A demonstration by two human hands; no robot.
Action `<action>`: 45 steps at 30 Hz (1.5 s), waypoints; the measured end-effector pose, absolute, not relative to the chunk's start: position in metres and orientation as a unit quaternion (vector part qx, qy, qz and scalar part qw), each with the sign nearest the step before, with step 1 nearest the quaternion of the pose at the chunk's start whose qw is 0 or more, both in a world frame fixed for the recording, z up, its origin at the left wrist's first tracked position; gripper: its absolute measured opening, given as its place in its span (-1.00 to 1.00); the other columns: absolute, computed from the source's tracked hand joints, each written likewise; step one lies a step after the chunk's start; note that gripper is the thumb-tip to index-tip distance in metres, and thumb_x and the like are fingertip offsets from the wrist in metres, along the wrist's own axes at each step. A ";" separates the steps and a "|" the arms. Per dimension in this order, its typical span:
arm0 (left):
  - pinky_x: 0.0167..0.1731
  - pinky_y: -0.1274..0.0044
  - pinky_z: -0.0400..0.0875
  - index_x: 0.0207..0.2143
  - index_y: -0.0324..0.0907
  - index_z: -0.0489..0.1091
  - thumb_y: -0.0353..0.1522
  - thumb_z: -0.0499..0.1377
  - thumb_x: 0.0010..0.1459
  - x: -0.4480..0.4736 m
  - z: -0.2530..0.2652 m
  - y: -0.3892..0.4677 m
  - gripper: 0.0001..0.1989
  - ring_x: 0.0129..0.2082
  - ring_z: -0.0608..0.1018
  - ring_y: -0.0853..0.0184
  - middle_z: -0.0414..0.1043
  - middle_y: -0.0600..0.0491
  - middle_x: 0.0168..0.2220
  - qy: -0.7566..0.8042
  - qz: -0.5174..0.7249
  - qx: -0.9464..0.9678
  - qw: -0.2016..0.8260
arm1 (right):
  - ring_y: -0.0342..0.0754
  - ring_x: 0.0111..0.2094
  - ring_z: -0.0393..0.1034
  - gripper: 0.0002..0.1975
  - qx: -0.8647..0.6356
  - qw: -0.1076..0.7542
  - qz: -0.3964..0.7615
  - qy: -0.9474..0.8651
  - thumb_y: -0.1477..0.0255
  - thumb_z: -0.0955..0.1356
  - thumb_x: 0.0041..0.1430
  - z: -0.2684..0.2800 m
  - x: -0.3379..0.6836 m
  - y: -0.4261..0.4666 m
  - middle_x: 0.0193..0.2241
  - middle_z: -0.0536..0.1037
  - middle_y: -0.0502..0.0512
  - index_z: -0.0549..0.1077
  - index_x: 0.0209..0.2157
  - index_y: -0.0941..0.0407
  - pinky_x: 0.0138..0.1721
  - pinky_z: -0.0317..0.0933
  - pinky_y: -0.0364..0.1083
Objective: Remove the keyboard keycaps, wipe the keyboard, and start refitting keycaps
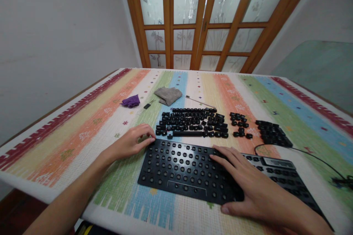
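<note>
A black keyboard [187, 169], its keycaps off and the switch stems bare, lies at a slant near the table's front. My left hand [138, 137] has its thumb and index finger closed at the keyboard's far left corner. Spread across the right part of the keyboard, my right hand [242, 176] has its fingers stretched out over the surface and its thumb at the near edge. Behind the keyboard, loose black keycaps [190, 121] lie in rows, with a long spacebar [189, 133] in front.
Smaller keycap groups [239, 119] and a number-pad group [271, 132] sit to the right. A cable [311, 153] runs off right. Farther back lie a purple cloth [131, 101], a grey cloth [168, 95], a small black tool with wire ends [147, 106] and a thin brush [201, 101].
</note>
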State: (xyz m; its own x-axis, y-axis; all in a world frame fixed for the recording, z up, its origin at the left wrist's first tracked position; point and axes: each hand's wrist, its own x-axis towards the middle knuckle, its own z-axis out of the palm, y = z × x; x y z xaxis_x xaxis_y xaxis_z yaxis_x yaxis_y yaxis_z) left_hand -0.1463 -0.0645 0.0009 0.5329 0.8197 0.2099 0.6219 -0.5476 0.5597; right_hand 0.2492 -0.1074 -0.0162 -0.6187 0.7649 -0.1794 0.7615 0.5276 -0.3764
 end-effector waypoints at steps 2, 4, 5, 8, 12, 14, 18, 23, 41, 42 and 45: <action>-0.22 0.48 0.36 -0.24 -0.17 0.40 -0.35 0.09 0.32 -0.146 0.001 -0.064 -0.88 -0.26 0.46 0.34 0.43 0.03 -0.26 0.426 0.235 0.846 0.216 | 0.41 0.37 -0.22 0.04 -0.437 0.003 0.212 -0.874 0.03 0.49 -0.10 -0.016 0.249 -0.108 0.41 -0.09 0.15 0.07 0.36 -0.02 0.31 -0.14 0.37; -0.23 0.48 0.37 -0.25 -0.17 0.40 -0.36 0.09 0.31 -0.146 0.001 -0.064 -0.88 -0.28 0.46 0.34 0.43 0.04 -0.27 0.429 0.232 0.845 0.220 | 0.41 0.37 -0.23 0.04 -0.436 0.002 0.212 -0.874 0.03 0.49 -0.10 -0.016 0.250 -0.108 0.41 -0.10 0.15 0.06 0.36 -0.02 0.31 -0.13 0.36; -0.23 0.48 0.37 -0.25 -0.17 0.40 -0.36 0.08 0.31 -0.146 0.001 -0.064 -0.88 -0.29 0.46 0.34 0.43 0.04 -0.28 0.431 0.229 0.844 0.223 | 0.41 0.37 -0.23 0.04 -0.436 0.002 0.213 -0.874 0.02 0.48 -0.10 -0.016 0.250 -0.108 0.41 -0.10 0.15 0.06 0.36 -0.02 0.31 -0.13 0.36; -0.27 0.49 0.37 -0.25 -0.17 0.40 -0.35 0.08 0.31 -0.146 0.002 -0.065 -0.87 -0.31 0.46 0.35 0.42 0.04 -0.29 0.436 0.223 0.841 0.230 | 0.40 0.37 -0.23 0.04 -0.434 0.002 0.210 -0.876 -0.01 0.48 -0.09 -0.016 0.250 -0.107 0.41 -0.10 0.16 0.06 0.36 -0.01 0.31 -0.14 0.36; -0.30 0.50 0.37 -0.24 -0.18 0.40 -0.34 0.09 0.31 -0.146 0.001 -0.064 -0.87 -0.33 0.45 0.35 0.42 0.04 -0.28 0.441 0.227 0.837 0.233 | 0.40 0.37 -0.22 0.05 -0.434 0.006 0.210 -0.876 -0.01 0.48 -0.11 -0.017 0.250 -0.107 0.40 -0.09 0.17 0.06 0.36 -0.03 0.31 -0.13 0.36; -0.28 0.50 0.37 -0.24 -0.18 0.40 -0.34 0.09 0.31 -0.146 0.000 -0.064 -0.88 -0.33 0.46 0.36 0.42 0.05 -0.29 0.441 0.227 0.836 0.234 | 0.39 0.37 -0.21 0.04 -0.435 0.010 0.213 -0.875 0.00 0.49 -0.11 -0.017 0.250 -0.107 0.40 -0.08 0.16 0.07 0.36 -0.05 0.30 -0.12 0.35; -0.27 0.49 0.37 -0.26 -0.18 0.40 -0.34 0.10 0.30 -0.145 -0.001 -0.063 -0.88 -0.34 0.46 0.37 0.43 0.06 -0.31 0.439 0.232 0.834 0.242 | 0.41 0.35 -0.16 0.05 -0.433 0.010 0.221 -0.874 -0.01 0.50 -0.15 -0.012 0.250 -0.105 0.39 -0.04 0.19 0.12 0.34 -0.04 0.29 -0.09 0.36; -0.30 0.49 0.37 -0.26 -0.18 0.41 -0.35 0.10 0.30 -0.147 -0.002 -0.063 -0.87 -0.35 0.46 0.37 0.43 0.05 -0.31 0.435 0.250 0.830 0.244 | 0.42 0.30 0.01 0.02 -0.428 -0.010 0.229 -0.874 -0.06 0.49 -0.17 0.001 0.245 -0.098 0.34 0.09 0.29 0.22 0.30 0.03 0.24 0.04 0.34; -0.30 0.47 0.38 -0.29 -0.17 0.42 -0.37 0.11 0.27 -0.146 -0.003 -0.063 -0.89 -0.36 0.46 0.35 0.45 0.04 -0.33 0.426 0.270 0.827 0.247 | 0.05 -0.20 0.38 -0.81 -0.304 0.046 0.108 -0.945 0.35 0.30 0.28 0.041 0.148 -0.026 -0.25 0.51 0.19 0.51 -0.24 0.14 -0.17 0.25 0.01; -0.31 0.47 0.38 -0.29 -0.17 0.42 -0.37 0.12 0.27 -0.146 -0.003 -0.063 -0.89 -0.36 0.46 0.36 0.45 0.04 -0.33 0.425 0.270 0.828 0.247 | 0.05 -0.21 0.38 -0.83 -0.300 0.062 0.094 -0.947 0.37 0.31 0.27 0.039 0.141 -0.021 -0.27 0.51 0.19 0.51 -0.26 0.14 -0.20 0.24 0.00; -0.33 0.47 0.37 -0.29 -0.17 0.42 -0.37 0.12 0.27 -0.146 -0.003 -0.063 -0.89 -0.39 0.45 0.36 0.45 0.05 -0.35 0.425 0.268 0.828 0.249 | 0.05 -0.23 0.37 -0.86 -0.300 0.101 0.080 -0.945 0.42 0.31 0.24 0.033 0.122 -0.004 -0.32 0.53 0.17 0.50 -0.34 0.14 -0.22 0.23 -0.01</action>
State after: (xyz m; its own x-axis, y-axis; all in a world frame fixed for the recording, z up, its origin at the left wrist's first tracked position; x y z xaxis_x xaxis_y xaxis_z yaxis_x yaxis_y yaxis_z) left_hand -0.1458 -0.0633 -0.0034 0.4941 0.8379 0.2321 0.5701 -0.5137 0.6412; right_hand 0.1217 -0.0039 0.0326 -0.7997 0.5833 0.1427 0.5509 0.8072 -0.2121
